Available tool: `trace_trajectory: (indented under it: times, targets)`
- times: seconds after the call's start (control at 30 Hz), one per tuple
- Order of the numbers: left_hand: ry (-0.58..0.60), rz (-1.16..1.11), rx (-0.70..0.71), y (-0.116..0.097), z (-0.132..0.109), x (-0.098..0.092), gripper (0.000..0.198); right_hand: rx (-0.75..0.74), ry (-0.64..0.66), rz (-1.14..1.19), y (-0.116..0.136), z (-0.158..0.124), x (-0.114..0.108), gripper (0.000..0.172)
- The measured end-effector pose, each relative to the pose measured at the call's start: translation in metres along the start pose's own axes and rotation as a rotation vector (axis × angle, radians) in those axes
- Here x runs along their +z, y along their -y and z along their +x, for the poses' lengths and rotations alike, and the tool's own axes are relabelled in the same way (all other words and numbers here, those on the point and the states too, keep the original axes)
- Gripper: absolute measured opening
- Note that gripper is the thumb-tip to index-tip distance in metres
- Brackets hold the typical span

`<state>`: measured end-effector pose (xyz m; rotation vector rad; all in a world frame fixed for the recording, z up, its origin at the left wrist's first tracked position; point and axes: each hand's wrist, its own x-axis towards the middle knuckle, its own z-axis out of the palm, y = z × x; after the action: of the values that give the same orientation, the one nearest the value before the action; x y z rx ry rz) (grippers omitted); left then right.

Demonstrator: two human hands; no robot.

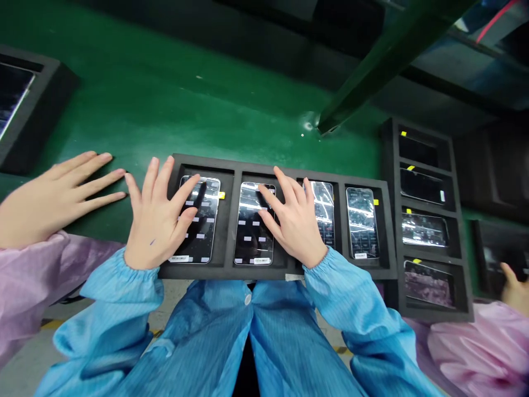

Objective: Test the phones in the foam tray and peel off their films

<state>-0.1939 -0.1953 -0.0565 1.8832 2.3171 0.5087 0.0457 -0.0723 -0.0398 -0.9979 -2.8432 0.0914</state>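
A black foam tray [198, 271] lies before me with several smartphones in its compartments. My left hand [155, 218] is spread over the tray's left end, thumb and index finger over the leftmost smartphone [206, 223]. My right hand [295, 215] is spread between the second smartphone [248, 240] and the third smartphone [325, 209], with its thumb and index finger over the second one's screen. Both lit screens show rows of small pale blocks. The third is partly hidden by my hand. At the right end, the fourth smartphone [362, 223] shows a grid.
Another foam tray [463, 264] with several phones stands to the right. A third tray [45, 116] lies far left on the green table [136, 94]. A co-worker's hand [61, 193] rests close on my left; another person's hand [516, 289] shows at right. A green post [372, 66] rises behind.
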Motion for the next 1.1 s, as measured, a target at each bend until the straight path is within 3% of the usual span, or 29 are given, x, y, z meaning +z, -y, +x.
trace_trajectory:
  times: [0.1,0.2,0.4,0.67,0.77,0.87,1.1]
  targets:
    - [-0.013,-0.010,0.003,-0.003,0.000,-0.003,0.051,-0.006,0.026,0.005,-0.001,0.000,0.001,0.044]
    - [0.007,0.004,0.036,-0.005,0.002,-0.002,0.049,0.027,-0.027,0.009,-0.004,-0.003,-0.002,0.046]
    - [0.121,0.043,0.108,-0.006,0.008,0.006,0.050,0.074,-0.102,0.011,-0.010,-0.012,-0.003,0.042]
    - [-0.087,-0.067,0.068,-0.004,-0.003,-0.001,0.053,0.042,-0.069,0.027,-0.011,-0.014,0.000,0.037]
    - [-0.082,-0.087,0.012,-0.002,-0.014,-0.005,0.048,-0.047,-0.174,0.084,-0.012,-0.021,0.000,0.029]
    - [-0.084,-0.081,-0.025,0.001,-0.024,-0.006,0.047,-0.127,-0.173,0.104,-0.013,-0.026,0.002,0.025]
    - [-0.062,0.021,0.088,0.004,-0.030,-0.001,0.045,-0.132,-0.175,0.103,-0.008,-0.022,-0.001,0.028]
